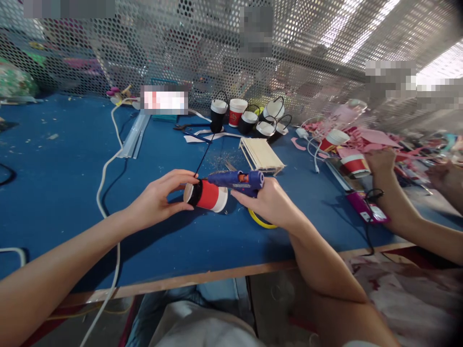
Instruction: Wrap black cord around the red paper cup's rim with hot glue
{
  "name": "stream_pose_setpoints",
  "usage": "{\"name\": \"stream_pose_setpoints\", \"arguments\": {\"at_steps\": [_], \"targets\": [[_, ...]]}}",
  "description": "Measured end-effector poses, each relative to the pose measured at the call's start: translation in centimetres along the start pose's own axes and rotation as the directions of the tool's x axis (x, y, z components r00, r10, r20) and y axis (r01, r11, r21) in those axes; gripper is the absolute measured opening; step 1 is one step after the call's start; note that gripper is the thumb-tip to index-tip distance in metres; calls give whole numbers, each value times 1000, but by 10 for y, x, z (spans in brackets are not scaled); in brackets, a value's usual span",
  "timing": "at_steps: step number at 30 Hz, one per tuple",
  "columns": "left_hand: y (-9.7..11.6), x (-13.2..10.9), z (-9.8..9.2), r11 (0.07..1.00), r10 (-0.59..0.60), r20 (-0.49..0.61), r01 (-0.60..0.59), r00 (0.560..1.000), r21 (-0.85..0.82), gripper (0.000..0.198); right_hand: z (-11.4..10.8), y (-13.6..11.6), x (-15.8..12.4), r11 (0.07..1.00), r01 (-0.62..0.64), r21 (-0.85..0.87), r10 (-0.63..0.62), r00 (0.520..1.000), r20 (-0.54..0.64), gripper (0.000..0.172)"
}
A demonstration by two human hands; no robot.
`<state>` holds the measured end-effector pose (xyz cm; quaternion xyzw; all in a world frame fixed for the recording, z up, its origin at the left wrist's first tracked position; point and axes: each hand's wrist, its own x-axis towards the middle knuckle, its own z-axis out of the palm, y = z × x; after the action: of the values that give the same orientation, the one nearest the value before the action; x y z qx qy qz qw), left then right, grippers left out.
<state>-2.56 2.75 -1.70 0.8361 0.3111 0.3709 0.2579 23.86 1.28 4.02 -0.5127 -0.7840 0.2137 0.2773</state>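
Nearest me, the left forearm (83,248) reaches in from the lower left, nearly straight, while the right forearm (320,260) slants up and inward from the lower right. I see the left hand (162,195) with its thumb below and fingers above, pinching the black-banded end of a red-and-white cup (209,195), tipped on its side over the blue table (68,193). The right hand (277,200) is wrapped around a blue glue gun (235,180), pointed leftward along the cup's upper side; from here I can't quite tell whether its nozzle touches. A yellow ring (261,221) is partly hidden by that hand. Beyond lies a stack of pale sticks (262,153), then a group of cups (238,113) before the perforated panel (206,48).
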Motion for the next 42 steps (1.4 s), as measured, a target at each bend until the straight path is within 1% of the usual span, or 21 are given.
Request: {"name": "stream_pose_setpoints", "arguments": {"at_steps": [3, 7, 11, 17, 22, 25, 28, 31, 33, 36, 38, 40, 42], "targets": [[1, 1, -1, 1000, -7, -2, 7, 1000, 7, 45, -2, -2, -2, 1000, -22, 17, 21, 1000, 15, 23], [2, 2, 0, 998, -50, -9, 50, 999, -35, 44, -4, -5, -4, 999, -31, 12, 31, 999, 7, 19], [2, 1, 0, 999, -47, -1, 47, 999, -25, 44, -3, -4, -3, 999, -21, -26, 21, 1000, 3, 19], [2, 0, 0, 996, -55, -5, 55, 998, -69, 45, -3, -6, -3, 999, -38, -3, 38, 999, 10, 17], [3, 0, 1, 996, -63, 6, 63, 998, -70, 44, -4, -7, -3, 1000, -16, 12, 16, 1000, 7, 18], [1, 2, 0, 990, -103, -5, 103, 995, -95, 45, -5, -7, -5, 998, -62, 10, 62, 998, 27, 19], [-1, 3, 0, 974, -179, -27, 173, 983, -147, 46, -6, -7, -7, 993, -114, 11, 113, 992, 59, 21], [-3, 4, 0, 949, -241, -55, 223, 969, -222, 48, -7, -5, -7, 980, -196, 37, 193, 979, 73, 26], [-3, 4, 1, 938, -258, -61, 234, 964, -254, 48, -8, -4, -5, 978, -192, 82, 189, 981, 44, 27], [-3, 4, 1, 935, -271, -65, 246, 960, -256, 45, -10, 1, 1, 972, -124, 200, 127, 992, -5, 26], [-4, 3, 2, 934, -282, -72, 256, 957, -248, 46, -12, 10, 8, 951, -124, 285, 143, 989, -46, 30], [-4, 3, 2, 935, -284, -73, 259, 956, -241, 48, -16, 26, 17, 937, -127, 325, 185, 970, -156, 33], [-4, 3, 3, 940, -273, -73, 250, 959, -232, 48, -23, 45, 27, 953, -122, 276, 210, 925, -316, 35]]}}
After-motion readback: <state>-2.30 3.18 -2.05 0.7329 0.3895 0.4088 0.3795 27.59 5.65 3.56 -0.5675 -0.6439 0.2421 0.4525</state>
